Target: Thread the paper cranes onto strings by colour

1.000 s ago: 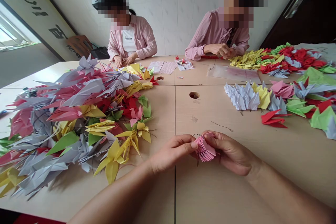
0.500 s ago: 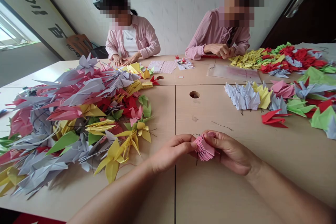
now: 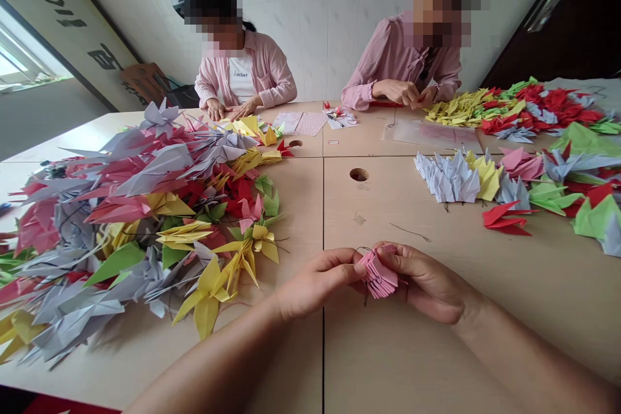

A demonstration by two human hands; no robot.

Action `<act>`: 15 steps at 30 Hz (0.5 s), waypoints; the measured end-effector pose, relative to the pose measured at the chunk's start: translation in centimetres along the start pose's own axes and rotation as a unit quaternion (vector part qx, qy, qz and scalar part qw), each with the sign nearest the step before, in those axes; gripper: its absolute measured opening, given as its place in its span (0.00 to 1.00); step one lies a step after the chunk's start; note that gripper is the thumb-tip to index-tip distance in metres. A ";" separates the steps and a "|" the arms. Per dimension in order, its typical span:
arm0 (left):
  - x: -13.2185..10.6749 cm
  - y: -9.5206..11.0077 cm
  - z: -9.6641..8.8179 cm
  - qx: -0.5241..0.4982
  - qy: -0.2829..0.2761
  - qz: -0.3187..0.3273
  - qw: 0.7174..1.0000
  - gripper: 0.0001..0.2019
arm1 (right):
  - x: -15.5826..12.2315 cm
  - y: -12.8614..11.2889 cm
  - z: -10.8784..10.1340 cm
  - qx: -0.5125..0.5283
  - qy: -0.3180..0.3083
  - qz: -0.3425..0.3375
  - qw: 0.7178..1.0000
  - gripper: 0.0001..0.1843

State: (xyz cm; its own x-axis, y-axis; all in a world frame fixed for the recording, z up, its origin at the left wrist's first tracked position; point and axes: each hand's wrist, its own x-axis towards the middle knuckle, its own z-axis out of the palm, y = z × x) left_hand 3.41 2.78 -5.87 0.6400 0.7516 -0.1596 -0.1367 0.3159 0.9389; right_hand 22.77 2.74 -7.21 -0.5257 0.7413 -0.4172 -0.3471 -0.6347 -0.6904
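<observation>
Left hand: the left hand (image 3: 334,275) has a narrow pinch, thumb and fingers holding the near-left edge of the folds.
Right hand: the right hand (image 3: 431,281) also pinches narrowly, thumb laid over the upper right of the same piece; its other fingers curl behind, partly hidden.
Pink folds: a pink paper bundle (image 3: 381,277), many thin layers fanned side by side, sits between the 2 hands, raised in front of the person over the table (image 3: 378,362).
Dark thread: a dark thread (image 3: 365,297) loops above the folds, runs across them and hangs below; whether a needle is on it, I cannot tell.
Handling: best, I judge, to pinch lightly and squarely, so the layers lie even and no fold is crushed; the thread loop wants to hang free of the fingertips, and any pull should be slow and straight, lest the paper tear.
Paper pile: a mixed heap of folded paper (image 3: 140,187) spreads beside the left forearm.
Loose strand: 1 short thread (image 3: 410,233) lies just beyond the hands.
Red piece: 1 red folded piece (image 3: 507,218) rests near a standing white row (image 3: 449,181), right.
Across: 2 co-workers sit at the far side; a plastic sheet (image 3: 436,136) lies before the right-hand person (image 3: 407,58).
</observation>
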 end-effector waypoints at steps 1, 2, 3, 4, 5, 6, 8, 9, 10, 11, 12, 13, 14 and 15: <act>0.0 0.0 0.0 -0.002 0.002 -0.003 1.000 0.11 | 0.0 0.0 0.0 0.002 -0.001 0.003 1.000 0.15; 0.0 0.1 0.1 -0.003 0.003 -0.005 1.000 0.11 | 0.0 0.0 0.0 0.003 -0.002 0.004 1.000 0.15; 0.0 0.1 0.1 -0.004 0.006 -0.007 1.000 0.10 | 0.0 0.0 0.0 0.004 -0.001 0.006 1.000 0.14; 0.0 0.1 0.2 -0.004 0.008 -0.009 1.000 0.10 | 0.0 -0.1 0.0 0.005 0.001 0.006 1.000 0.15; 0.0 0.1 0.2 -0.004 0.010 -0.012 1.000 0.09 | 0.0 -0.1 0.0 0.005 0.003 0.007 1.000 0.15; 0.0 0.1 0.3 -0.003 0.014 -0.015 1.000 0.09 | 0.0 -0.1 0.1 0.006 0.006 0.007 1.000 0.15; 0.1 0.2 0.3 -0.003 0.021 -0.021 1.000 0.08 | 0.0 -0.1 0.1 0.005 0.009 0.010 1.000 0.15; 0.1 0.2 0.3 -0.003 0.024 -0.024 0.999 0.07 | 0.0 -0.1 0.1 0.003 0.009 0.010 1.000 0.15; 0.1 0.2 0.3 -0.002 0.025 -0.026 0.999 0.07 | 0.0 -0.1 0.2 0.001 0.009 0.007 1.000 0.15; 0.1 0.3 0.2 0.001 0.026 -0.026 0.999 0.08 | 0.1 -0.1 0.2 -0.002 0.010 0.003 1.000 0.15; 0.1 0.3 0.1 0.008 0.025 -0.026 0.999 0.08 | 0.1 0.0 0.2 -0.007 0.012 -0.005 1.000 0.15; 0.1 0.3 0.1 0.016 0.023 -0.023 0.999 0.08 | 0.1 0.0 0.2 -0.017 0.015 -0.016 1.000 0.14; 0.0 0.4 0.0 0.028 0.019 -0.019 0.999 0.09 | 0.1 0.0 0.2 -0.031 0.020 -0.031 0.999 0.14; 0.0 0.4 0.0 0.043 0.015 -0.013 0.999 0.10 | 0.1 0.1 0.2 -0.050 0.026 -0.046 0.997 0.14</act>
State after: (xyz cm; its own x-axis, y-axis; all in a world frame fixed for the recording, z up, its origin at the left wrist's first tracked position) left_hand 3.38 2.89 -5.48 0.6190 0.7617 -0.1914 -0.0541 0.2844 0.9572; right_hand 22.52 2.69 -7.16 -0.4538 0.8068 -0.3782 -0.3104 -0.5410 -0.7816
